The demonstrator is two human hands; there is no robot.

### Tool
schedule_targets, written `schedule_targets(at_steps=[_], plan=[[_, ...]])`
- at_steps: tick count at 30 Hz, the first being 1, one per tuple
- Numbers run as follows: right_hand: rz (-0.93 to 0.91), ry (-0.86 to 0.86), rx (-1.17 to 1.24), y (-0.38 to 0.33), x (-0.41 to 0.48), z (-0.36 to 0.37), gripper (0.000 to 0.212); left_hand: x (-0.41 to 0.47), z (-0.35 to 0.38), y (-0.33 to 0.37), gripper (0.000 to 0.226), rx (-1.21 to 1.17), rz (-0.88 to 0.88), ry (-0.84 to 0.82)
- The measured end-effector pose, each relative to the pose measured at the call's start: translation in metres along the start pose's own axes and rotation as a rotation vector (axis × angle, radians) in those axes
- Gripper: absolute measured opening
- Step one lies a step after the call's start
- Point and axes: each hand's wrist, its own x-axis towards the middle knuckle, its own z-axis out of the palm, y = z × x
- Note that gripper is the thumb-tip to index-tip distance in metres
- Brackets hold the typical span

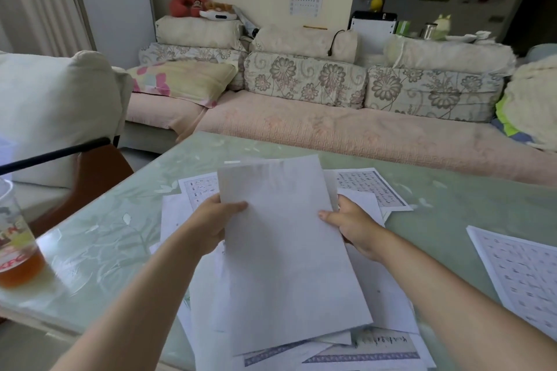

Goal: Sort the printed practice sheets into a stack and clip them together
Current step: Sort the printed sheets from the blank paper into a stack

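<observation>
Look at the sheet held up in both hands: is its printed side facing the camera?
No: the sheet held by the left hand and right hand shows a blank side.

Cup left of sheets

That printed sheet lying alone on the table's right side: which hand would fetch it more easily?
Probably the right hand. It grips the held sheets on the side nearer the lone printed sheet; the left hand would have to cross over them.
</observation>
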Motion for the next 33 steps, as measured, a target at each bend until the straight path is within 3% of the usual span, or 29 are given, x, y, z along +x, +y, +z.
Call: schedule_targets(at_steps=[3,6,9,12,16,21,26,28,33], plan=[[0.083,-0.018,-0.151,0.004,-0.013,-0.017,0.053,0.0,0.025,0.0,0.026,0.056,-0.037,-0.095],[0.14,0.088,-0.23,0.014,-0.023,-0.04,0.036,0.003,0.052,-0.003,0.027,0.176,-0.049,-0.139],[0.201,0.306,-0.159,0.025,-0.031,-0.07,0.023,0.012,0.077,-0.011,0.033,0.351,-0.034,-0.045],[0.255,0.516,-0.145,0.038,-0.034,-0.099,0.009,0.021,0.089,-0.024,0.045,0.751,0.011,0.134],[0.329,0.65,-0.191,0.048,-0.031,-0.11,0.01,0.027,0.097,-0.033,0.05,1.048,0.014,0.184],[0.378,0.694,-0.237,0.045,-0.015,-0.096,0.022,0.034,0.11,-0.034,0.055,1.14,-0.022,0.153],[0.362,0.64,-0.241,0.042,-0.002,-0.084,0.021,0.037,0.074,-0.021,0.097,1.519,0.002,0.08],[0.339,0.624,-0.252,0.044,-0.003,-0.084,0.026,0.041,0.052,-0.019,0.11,1.513,-0.01,0.076],[0.209,0.582,-0.262,0.045,-0.006,-0.086,0.022,0.048,0.046,-0.018,0.108,1.589,0.02,0.076]])
